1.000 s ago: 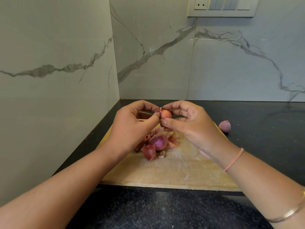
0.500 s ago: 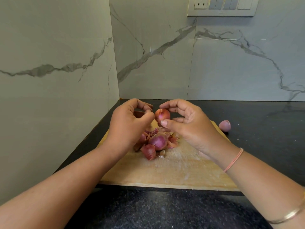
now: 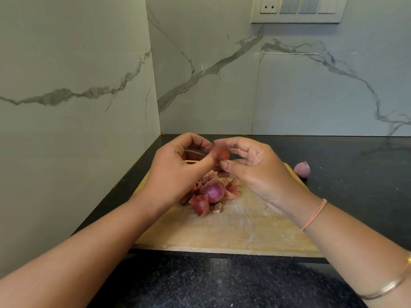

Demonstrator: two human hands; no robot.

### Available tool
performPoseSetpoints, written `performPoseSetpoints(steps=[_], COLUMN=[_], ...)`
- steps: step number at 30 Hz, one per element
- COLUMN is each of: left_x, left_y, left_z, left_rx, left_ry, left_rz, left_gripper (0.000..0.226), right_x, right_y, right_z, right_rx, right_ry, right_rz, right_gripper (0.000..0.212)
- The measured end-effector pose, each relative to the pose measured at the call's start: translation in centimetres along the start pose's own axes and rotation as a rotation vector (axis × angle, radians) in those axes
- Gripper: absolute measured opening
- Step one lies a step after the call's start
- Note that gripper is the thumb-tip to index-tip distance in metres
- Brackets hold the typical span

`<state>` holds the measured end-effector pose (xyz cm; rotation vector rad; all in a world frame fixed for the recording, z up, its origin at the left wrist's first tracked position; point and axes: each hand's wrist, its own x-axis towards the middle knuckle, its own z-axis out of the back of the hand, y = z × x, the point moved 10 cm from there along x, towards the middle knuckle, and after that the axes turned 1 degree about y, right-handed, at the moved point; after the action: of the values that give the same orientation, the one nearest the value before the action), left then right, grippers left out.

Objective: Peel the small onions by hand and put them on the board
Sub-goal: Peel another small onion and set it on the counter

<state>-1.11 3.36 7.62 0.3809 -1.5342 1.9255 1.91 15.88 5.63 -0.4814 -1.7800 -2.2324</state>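
At left we see the left hand (image 3: 178,165), fingers curled, its thumb and forefinger pinching the left side of a small round reddish onion (image 3: 221,154) raised above the far part of the pale wooden chopping board (image 3: 233,232); blur hides whether it grips loose skin or the bulb itself. Below, on the board, papery red-brown skins (image 3: 200,205) lie around a glossy purple peeled onion (image 3: 212,192). The right hand (image 3: 251,172) grasps the raised onion between thumb and fingertips. Far right, a pale pink onion (image 3: 302,168) rests on the black speckled counter (image 3: 355,185), off the board. We judge peeling to be under way; next the skin needs stripping clear, then the bulb set beside the peeled one.
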Motion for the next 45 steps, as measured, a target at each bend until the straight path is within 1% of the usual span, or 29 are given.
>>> performPoseSetpoints(steps=[3,12,19,28,31,34,37,41,45], left_x=[0.0,0.1,0.0,0.0,-0.1,0.0,0.2,0.0,-0.3], left_y=[0.2,0.4,0.4,0.2,-0.3,-0.7,-1.1,-1.4,-1.5], left_z=[0.0,0.0,0.2,0.2,0.2,0.3,0.9,1.1,0.2], left_rx=[0.021,0.016,0.07,0.121,0.173,0.245,0.284,0.163,0.107], left_ry=[-0.008,-0.017,-0.045,-0.066,-0.066,-0.071,-0.097,-0.084,-0.018], left_rz=[0.002,0.021,0.025,-0.002,-0.028,-0.069,-0.114,-0.122,-0.12], left_gripper=[0.013,0.011,0.012,0.015,0.018,0.021,0.025,0.031,0.038], right_x=[0.0,0.0,-0.1,-0.2,-0.2,-0.1,0.0,0.3,0.5], right_y=[0.3,0.4,0.6,0.6,0.6,0.6,0.5,0.4,-0.2], right_z=[-0.2,0.1,0.1,-0.1,-0.1,0.0,-0.1,0.1,0.4], right_rx=[-0.075,-0.116,-0.263,-0.283,-0.301,-0.285,-0.181,-0.079,-0.055], right_ry=[-0.006,-0.037,-0.087,-0.078,-0.086,-0.09,-0.061,-0.052,-0.057], right_rz=[0.019,0.012,0.06,0.045,0.049,0.051,0.046,0.043,0.042], right_gripper=[0.039,0.04,0.038,0.039,0.039,0.039,0.039,0.038,0.04])
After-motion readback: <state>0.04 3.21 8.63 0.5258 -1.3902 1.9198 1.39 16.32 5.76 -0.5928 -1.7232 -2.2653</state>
